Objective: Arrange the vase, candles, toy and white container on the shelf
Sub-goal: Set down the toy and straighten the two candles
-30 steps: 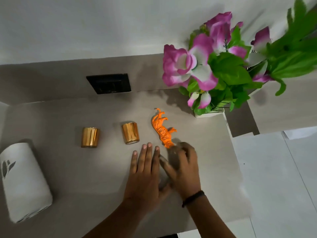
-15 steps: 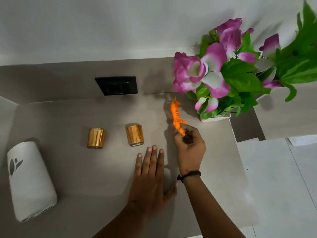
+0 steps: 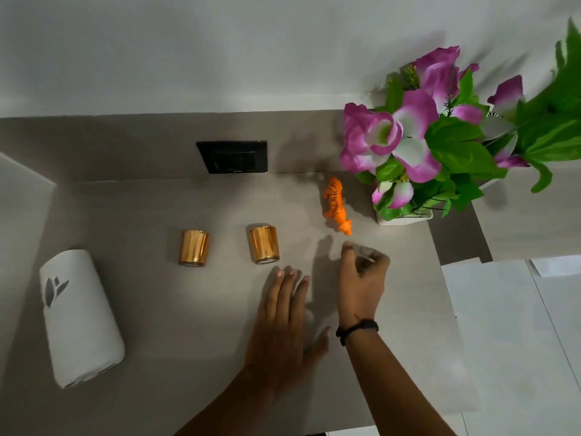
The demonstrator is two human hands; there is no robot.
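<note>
An orange toy tiger (image 3: 337, 205) stands on the grey shelf (image 3: 188, 309), just left of the white vase (image 3: 405, 219) with pink flowers and green leaves. My right hand (image 3: 363, 283) hovers a short way in front of the toy, fingers loosely curled, holding nothing. My left hand (image 3: 284, 322) lies flat on the shelf, palm down, fingers together. Two gold candle holders (image 3: 194, 247) (image 3: 264, 244) stand in a row left of my hands. The white container (image 3: 80, 316) with a grey leaf mark stands at the far left.
A black socket plate (image 3: 234, 156) sits on the back panel behind the candles. A white wall rises behind the shelf. The shelf's right edge drops to a light tiled floor (image 3: 518, 341). A green plant (image 3: 562, 99) overhangs at top right.
My right hand picked the toy tiger up off its side, carried it back toward the vase, stood it there and let go. It has since drawn back. The left hand stayed flat.
</note>
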